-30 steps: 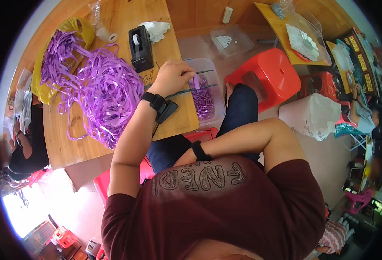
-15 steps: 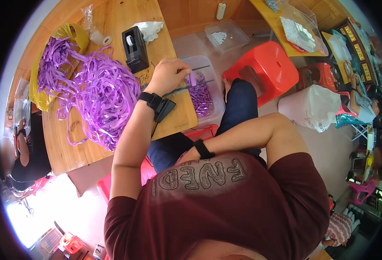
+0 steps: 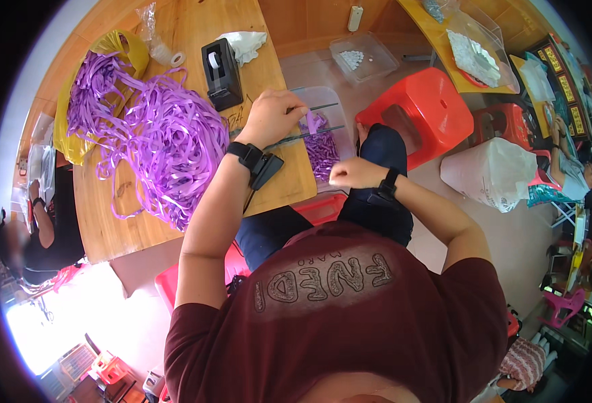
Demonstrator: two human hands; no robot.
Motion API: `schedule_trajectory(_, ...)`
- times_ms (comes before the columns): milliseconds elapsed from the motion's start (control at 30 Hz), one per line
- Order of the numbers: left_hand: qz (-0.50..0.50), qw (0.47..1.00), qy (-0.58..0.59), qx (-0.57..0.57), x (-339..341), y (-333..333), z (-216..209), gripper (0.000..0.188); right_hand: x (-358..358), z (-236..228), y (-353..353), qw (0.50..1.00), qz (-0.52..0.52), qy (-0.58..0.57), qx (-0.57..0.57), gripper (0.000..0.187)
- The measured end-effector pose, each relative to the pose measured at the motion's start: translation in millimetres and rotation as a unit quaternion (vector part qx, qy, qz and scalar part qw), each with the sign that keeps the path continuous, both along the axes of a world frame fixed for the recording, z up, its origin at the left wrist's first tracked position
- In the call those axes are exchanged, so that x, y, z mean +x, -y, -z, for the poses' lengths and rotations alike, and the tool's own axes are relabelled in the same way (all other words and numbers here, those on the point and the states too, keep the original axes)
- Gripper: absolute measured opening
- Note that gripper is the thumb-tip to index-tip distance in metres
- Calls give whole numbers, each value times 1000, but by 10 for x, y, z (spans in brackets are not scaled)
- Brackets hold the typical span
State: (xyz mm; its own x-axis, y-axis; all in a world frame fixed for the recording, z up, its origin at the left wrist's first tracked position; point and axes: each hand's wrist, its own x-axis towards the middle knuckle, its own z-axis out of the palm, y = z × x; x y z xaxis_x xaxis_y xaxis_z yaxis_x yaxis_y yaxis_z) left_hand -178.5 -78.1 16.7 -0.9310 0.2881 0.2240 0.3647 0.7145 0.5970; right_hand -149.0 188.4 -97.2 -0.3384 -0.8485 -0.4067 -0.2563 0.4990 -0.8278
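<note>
The person's left hand (image 3: 274, 115) pinches a purple strip (image 3: 311, 121) above the clear bin (image 3: 348, 144), near dark rods (image 3: 323, 132) jutting past the counter (image 3: 111, 235). The right hand (image 3: 358, 173) hovers, fingers curled, at the bin's near end — whether it holds anything, I can't tell. Purple ribbon (image 3: 175, 151) lies heaped on the counter — a black tape dispenser (image 3: 223, 84) just beyond.
</note>
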Motion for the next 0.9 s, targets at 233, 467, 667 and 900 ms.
schedule_trajectory(233, -6, 1000, 8, -10, 23, 40, -4, 17, -218, -46, 537, 931, 333, -73, -133, 29)
schedule_trajectory(467, 14, 1000, -8, 2, -23, -77, -42, 16, -433, 517, 1012, 847, 447, -75, -279, 25)
schedule_trajectory(667, 0, 1000, -13, 9, 34, 40, 3, 17, -108, 503, 722, 883, 422, 36, -200, 25)
schedule_trajectory(900, 6, 1000, -8, -7, 28, 13, -44, 17, -235, 354, 850, 848, 465, 54, -249, 26)
